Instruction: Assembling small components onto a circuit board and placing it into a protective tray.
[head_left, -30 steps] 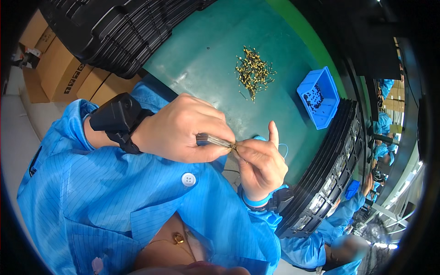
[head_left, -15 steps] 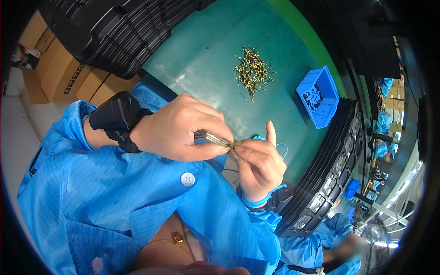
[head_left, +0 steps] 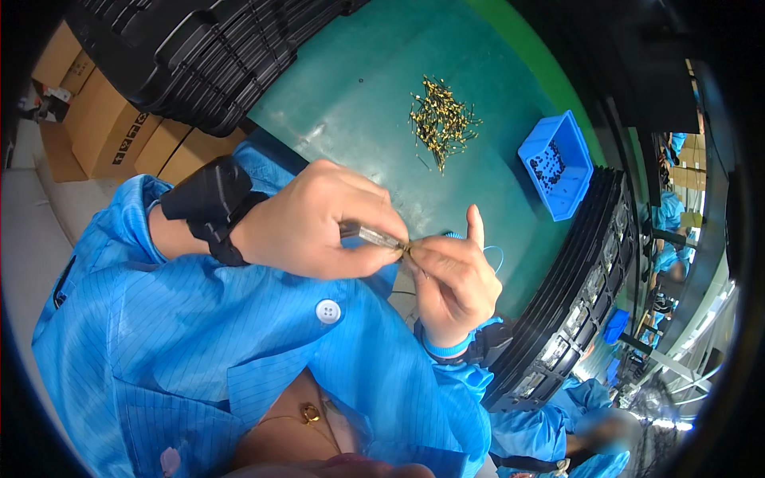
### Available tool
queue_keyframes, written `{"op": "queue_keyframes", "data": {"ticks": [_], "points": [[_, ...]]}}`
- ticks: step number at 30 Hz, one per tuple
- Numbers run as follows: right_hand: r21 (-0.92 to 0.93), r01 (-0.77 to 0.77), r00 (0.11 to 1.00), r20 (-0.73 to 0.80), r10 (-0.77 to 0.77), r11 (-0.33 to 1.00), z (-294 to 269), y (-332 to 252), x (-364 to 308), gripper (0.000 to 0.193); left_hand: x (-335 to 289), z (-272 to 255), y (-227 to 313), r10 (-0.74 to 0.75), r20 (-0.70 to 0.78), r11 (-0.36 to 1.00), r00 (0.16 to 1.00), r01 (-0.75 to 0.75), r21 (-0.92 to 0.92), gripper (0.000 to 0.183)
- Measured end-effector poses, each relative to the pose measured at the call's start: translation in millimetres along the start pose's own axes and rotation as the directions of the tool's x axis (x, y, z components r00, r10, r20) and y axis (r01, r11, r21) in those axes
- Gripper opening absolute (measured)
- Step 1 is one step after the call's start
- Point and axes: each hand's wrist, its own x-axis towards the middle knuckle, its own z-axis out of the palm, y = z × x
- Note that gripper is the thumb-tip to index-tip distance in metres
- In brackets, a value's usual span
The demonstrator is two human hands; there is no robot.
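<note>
My left hand [head_left: 319,223] is closed in a pinch on a thin, flat silvery metal piece [head_left: 374,237], held between thumb and bent forefinger. The thumb and forefinger of my right hand [head_left: 454,275] press together right at the tip of that piece, while one finger points up. A tiny brassy bit shows between the fingertips, too small and covered to name. Beyond my hands, a loose pile of small black-and-gold pin-like parts [head_left: 442,123] lies on the green table mat [head_left: 351,95].
A blue bin [head_left: 570,201] with small black pieces stands on the right. Stacked black trays [head_left: 558,319] line the right edge, and more black trays [head_left: 199,56] rise at the far left. Cardboard boxes [head_left: 100,119] sit on the left. A co-worker in blue [head_left: 526,434] is at lower right.
Both hands keep their grip and have shifted only slightly. The metal piece appears turned a little between the fingers.
</note>
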Motion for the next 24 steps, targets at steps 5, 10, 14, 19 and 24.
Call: {"op": "queue_keyframes", "data": {"ticks": [5,10,14,19,24], "points": [[0.006,-0.038,0.999,0.012,0.038,0.999,1.0,3.8,3.1,0.020,3.4,-4.7,2.2,-0.197,0.043,0.980,0.980,0.198,-0.034,0.011],[0.032,-0.096,0.995,0.006,0.096,0.995,2.6,5.0,1.9,0.019,2.0,-4.3,3.0,-0.236,0.055,0.969,0.970,0.240,-0.065,0.011],[0.125,-0.145,0.989,-0.018,0.148,0.982,5.7,8.3,2.1,0.015,0.4,-2.4,0.9,-0.232,0.026,0.966,0.972,0.233,-0.107,0.011],[0.151,-0.155,0.987,-0.009,0.158,0.976,6.6,8.8,5.3,0.012,0.6,-3.5,2.6,-0.253,0.029,0.964,0.967,0.254,-0.077,0.010],[0.120,-0.116,0.993,-0.020,0.119,0.986,8.8,9.1,9.7,0.011,0.6,-4.4,2.6,-0.272,0.024,0.959,0.962,0.273,-0.076,0.010]]}}
